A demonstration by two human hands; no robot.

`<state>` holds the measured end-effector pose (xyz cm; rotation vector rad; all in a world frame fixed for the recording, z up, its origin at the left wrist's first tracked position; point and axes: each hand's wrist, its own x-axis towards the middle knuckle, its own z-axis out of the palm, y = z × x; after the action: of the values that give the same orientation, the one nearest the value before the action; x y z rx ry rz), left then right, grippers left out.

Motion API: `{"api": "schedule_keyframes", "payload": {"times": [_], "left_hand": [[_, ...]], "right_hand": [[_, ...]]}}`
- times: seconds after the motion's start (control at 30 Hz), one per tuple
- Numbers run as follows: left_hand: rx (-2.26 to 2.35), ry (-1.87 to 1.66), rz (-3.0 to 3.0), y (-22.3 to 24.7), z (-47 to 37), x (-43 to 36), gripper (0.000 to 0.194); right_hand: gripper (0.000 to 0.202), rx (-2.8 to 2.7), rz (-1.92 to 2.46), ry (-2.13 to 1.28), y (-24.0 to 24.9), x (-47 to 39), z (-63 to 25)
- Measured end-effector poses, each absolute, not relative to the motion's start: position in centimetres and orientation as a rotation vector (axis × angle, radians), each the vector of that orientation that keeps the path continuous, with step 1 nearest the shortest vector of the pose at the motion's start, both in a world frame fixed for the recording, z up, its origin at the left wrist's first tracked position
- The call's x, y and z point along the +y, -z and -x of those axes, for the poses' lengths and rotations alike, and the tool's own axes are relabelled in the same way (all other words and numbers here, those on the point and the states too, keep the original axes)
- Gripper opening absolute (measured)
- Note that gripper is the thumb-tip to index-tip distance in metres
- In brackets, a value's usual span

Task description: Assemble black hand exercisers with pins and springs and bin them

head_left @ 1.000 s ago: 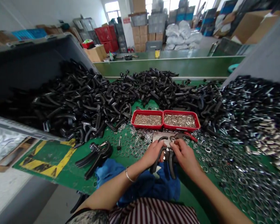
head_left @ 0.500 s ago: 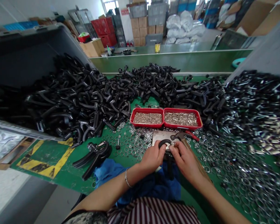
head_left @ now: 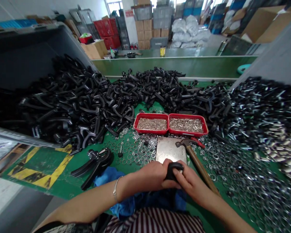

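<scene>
Close in front of my body, my left hand (head_left: 155,174) and my right hand (head_left: 192,184) are both closed around a black curved plastic handle (head_left: 172,171). Its rounded end shows between them; fingers cover the rest. A small bit of metal glints by my right fingertips. Just beyond my hands lies a flat metal plate (head_left: 168,147), with the head of a wooden-handled hammer (head_left: 200,165) over its right edge. To the left, an assembled black hand grip with a spring (head_left: 95,165) rests on the green table.
Two red trays (head_left: 151,132) hold small metal pins. Black handles (head_left: 106,97) are heaped behind and spill from a grey bin (head_left: 70,42) at left. Metal rings (head_left: 254,191) cover the right side, near piled silvery sleeves (head_left: 278,145). A blue cloth (head_left: 126,205) lies under my forearms.
Both hands have drawn toward my body with the black handle, uncovering the metal plate and hammer. My left hand has turned and now wraps around the handle, its forearm swung lower.
</scene>
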<state>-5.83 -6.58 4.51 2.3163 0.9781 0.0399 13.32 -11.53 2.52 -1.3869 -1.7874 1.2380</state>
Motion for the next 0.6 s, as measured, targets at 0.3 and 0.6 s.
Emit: {"api": "schedule_keyframes", "payload": {"times": [0.3,0.6], "left_hand": [[1.030,0.047,-2.291,-0.7,4.6,1.0,0.053],[1.199,0.058,-2.755,-5.7,-0.1,6.4,0.043]], "right_hand": [[0.040,-2.166,1.726,-0.603,-3.3,-4.5,-14.9],[0.024,-2.217,1.962,-0.029,-4.3,5.6,-20.9]]}}
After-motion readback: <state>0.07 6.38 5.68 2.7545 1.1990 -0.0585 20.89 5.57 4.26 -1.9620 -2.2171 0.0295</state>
